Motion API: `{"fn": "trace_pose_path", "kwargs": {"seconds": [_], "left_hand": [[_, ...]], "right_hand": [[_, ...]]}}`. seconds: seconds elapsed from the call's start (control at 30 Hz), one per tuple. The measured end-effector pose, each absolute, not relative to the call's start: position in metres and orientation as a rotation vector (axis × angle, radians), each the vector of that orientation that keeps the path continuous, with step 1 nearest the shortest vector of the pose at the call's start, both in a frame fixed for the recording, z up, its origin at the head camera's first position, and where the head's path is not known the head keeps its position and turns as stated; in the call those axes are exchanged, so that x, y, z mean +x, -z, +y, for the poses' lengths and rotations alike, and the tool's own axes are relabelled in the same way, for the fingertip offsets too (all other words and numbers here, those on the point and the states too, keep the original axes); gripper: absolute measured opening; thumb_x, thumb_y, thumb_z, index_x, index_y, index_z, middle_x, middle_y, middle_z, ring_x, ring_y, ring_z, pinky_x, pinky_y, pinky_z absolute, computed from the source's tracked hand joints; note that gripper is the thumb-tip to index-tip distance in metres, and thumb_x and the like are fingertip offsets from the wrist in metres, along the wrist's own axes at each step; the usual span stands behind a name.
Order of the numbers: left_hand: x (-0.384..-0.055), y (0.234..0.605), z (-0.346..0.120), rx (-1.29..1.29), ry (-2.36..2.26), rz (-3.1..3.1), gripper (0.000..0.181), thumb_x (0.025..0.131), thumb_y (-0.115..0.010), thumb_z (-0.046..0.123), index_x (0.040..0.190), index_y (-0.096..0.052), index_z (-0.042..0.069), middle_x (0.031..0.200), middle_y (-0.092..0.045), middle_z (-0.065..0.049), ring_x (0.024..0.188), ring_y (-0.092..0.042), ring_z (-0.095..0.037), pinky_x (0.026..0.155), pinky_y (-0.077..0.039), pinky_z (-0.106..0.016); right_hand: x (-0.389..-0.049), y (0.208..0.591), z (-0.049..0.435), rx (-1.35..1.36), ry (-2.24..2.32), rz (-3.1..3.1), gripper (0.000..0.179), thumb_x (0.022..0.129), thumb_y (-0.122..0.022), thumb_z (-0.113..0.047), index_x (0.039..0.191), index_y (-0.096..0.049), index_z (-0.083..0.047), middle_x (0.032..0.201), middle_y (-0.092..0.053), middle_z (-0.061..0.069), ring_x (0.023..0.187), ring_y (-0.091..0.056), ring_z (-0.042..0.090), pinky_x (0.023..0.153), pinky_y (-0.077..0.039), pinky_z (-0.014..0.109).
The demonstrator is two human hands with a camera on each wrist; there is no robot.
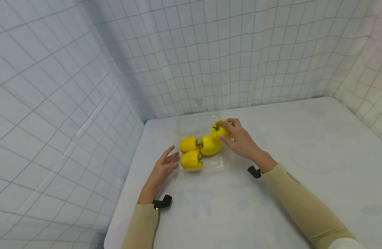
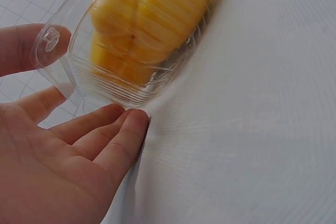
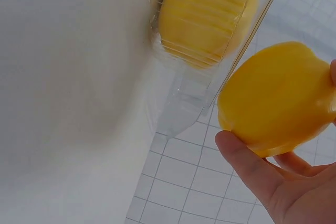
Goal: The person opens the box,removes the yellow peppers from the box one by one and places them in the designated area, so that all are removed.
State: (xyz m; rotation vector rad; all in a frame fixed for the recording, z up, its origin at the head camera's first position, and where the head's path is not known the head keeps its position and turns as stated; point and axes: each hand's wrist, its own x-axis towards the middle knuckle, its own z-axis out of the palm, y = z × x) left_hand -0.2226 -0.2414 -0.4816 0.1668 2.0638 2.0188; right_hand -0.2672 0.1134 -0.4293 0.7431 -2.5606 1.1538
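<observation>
A yellow bell pepper with a green stem is held by my right hand, thumb and fingers on its sides, over the right part of a clear plastic container. In the right wrist view this pepper is above the container's rim. Inside lie three more yellow bell peppers: one at the back left, one at the front left and one at the right. My left hand is beside the container's left end, fingers spread loosely. In the left wrist view its fingertips are right at the container wall.
The container's clear lid lies folded back toward the rear. A white cloth covers the table, and gridded white curtains hang behind and at both sides. Each wrist carries a small black camera mount.
</observation>
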Motion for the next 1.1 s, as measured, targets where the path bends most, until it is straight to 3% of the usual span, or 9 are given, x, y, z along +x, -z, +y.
{"fn": "trace_pose_path", "kwargs": {"seconds": [0.13, 0.3, 0.53, 0.7, 0.93, 1.1], "left_hand": [[-0.222, 0.482, -0.242, 0.170, -2.018, 2.056, 0.069, 0.102, -0.054, 0.005, 0.161, -0.025, 0.024, 0.159, -0.035, -0.014, 0.144, -0.036, -0.029, 0.114, -0.027, -0.052], [-0.222, 0.483, -0.243, 0.163, -2.013, 2.044, 0.069, 0.102, -0.054, 0.005, 0.161, -0.023, 0.023, 0.160, -0.033, -0.014, 0.145, -0.034, -0.030, 0.114, -0.026, -0.052], [-0.222, 0.481, -0.243, 0.174, -2.028, 2.031, 0.070, 0.102, -0.054, 0.005, 0.161, -0.023, 0.025, 0.160, -0.032, -0.015, 0.145, -0.034, -0.030, 0.114, -0.026, -0.053], [-0.222, 0.481, -0.243, 0.171, -2.020, 2.043, 0.069, 0.101, -0.055, 0.006, 0.161, -0.025, 0.024, 0.160, -0.033, -0.014, 0.145, -0.035, -0.029, 0.114, -0.026, -0.052], [-0.221, 0.481, -0.244, 0.184, -2.010, 2.060, 0.068, 0.101, -0.054, 0.006, 0.161, -0.025, 0.025, 0.160, -0.033, -0.014, 0.145, -0.035, -0.029, 0.114, -0.025, -0.054], [-0.222, 0.482, -0.244, 0.194, -2.008, 2.062, 0.068, 0.102, -0.053, 0.006, 0.161, -0.025, 0.025, 0.159, -0.033, -0.014, 0.144, -0.035, -0.029, 0.113, -0.028, -0.052]], "right_hand": [[-0.272, 0.433, 0.116, 0.719, -1.193, -2.547, 0.048, 0.099, -0.064, -0.035, 0.144, -0.049, -0.033, 0.144, -0.038, 0.011, 0.121, -0.051, 0.033, 0.094, -0.048, 0.052], [-0.276, 0.435, 0.119, 0.682, -1.218, -2.546, 0.054, 0.095, -0.071, -0.036, 0.143, -0.049, -0.027, 0.140, -0.042, 0.010, 0.126, -0.047, 0.030, 0.106, -0.039, 0.051], [-0.283, 0.434, 0.130, 0.573, -1.274, -2.580, 0.056, 0.092, -0.074, -0.036, 0.139, -0.044, -0.028, 0.133, -0.044, 0.012, 0.114, -0.048, 0.031, 0.099, -0.042, 0.052], [-0.289, 0.439, 0.140, 0.522, -1.314, -2.615, 0.060, 0.093, -0.073, -0.037, 0.142, -0.041, -0.026, 0.136, -0.045, 0.011, 0.116, -0.047, 0.031, 0.100, -0.039, 0.053], [-0.296, 0.446, 0.151, 0.467, -1.326, -2.680, 0.080, 0.093, -0.072, -0.036, 0.158, -0.025, -0.024, 0.148, -0.040, 0.019, 0.127, -0.046, 0.037, 0.104, -0.038, 0.059], [-0.301, 0.452, 0.156, 0.421, -1.314, -2.753, 0.079, 0.096, -0.068, -0.039, 0.158, -0.024, -0.017, 0.152, -0.037, 0.018, 0.133, -0.042, 0.036, 0.109, -0.034, 0.057]]}}
